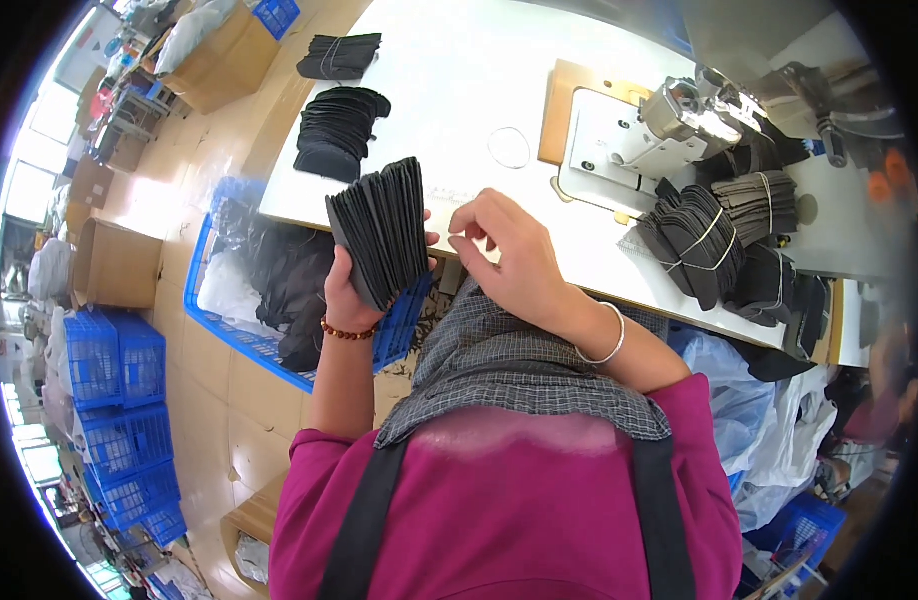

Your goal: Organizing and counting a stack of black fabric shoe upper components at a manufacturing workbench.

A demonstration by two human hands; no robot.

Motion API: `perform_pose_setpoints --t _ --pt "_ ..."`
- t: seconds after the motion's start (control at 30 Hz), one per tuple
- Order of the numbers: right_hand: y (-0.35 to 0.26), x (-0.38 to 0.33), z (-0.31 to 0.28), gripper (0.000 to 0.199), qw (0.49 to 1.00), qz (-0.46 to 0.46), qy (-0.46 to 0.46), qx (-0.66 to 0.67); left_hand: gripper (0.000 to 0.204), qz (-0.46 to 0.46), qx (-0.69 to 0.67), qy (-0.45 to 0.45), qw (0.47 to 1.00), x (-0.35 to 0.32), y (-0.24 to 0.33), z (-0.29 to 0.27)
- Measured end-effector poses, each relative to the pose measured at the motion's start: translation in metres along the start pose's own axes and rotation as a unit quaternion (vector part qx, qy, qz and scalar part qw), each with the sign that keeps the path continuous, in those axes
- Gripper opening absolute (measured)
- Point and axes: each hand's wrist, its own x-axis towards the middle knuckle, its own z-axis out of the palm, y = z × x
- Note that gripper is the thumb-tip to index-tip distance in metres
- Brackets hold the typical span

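Note:
My left hand is wrapped round a thick stack of black fabric pieces, held tilted on edge over the table's front edge. The pieces fan slightly, and their thin edges face up. Just right of the stack is my right hand, its fingers curled and thumb drawn toward the index fingertip. I see nothing between those fingers, and they are apart from the stack. Beyond both hands, a thin white elastic band lies in a loop on the white table.
At the table's left lie a loose black stack and a tied bundle. A sewing machine stands at the right, with banded dark bundles beside it. Below the left edge is a blue crate holding dark pieces and plastic bags.

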Motion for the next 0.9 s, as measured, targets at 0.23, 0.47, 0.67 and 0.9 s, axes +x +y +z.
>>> perform_pose_setpoints --t 0.23,0.47,0.67,0.9 --pt "0.0 0.005 -0.042 0.02 0.988 -0.092 0.125 0.008 0.113 0.007 0.301 0.024 0.953 0.034 0.019 0.037" --pt "0.039 -0.02 -0.071 0.018 0.989 -0.011 0.137 -0.055 0.117 0.08 0.704 -0.06 0.703 0.077 -0.01 0.065" --pt "0.055 -0.039 -0.062 0.022 0.989 0.064 0.057 -0.117 0.117 0.041 0.756 -0.093 0.646 0.089 -0.036 0.056" --pt "0.063 -0.035 -0.047 0.018 0.991 0.066 0.054 -0.104 0.116 0.041 0.758 -0.099 0.644 0.091 -0.034 0.057"
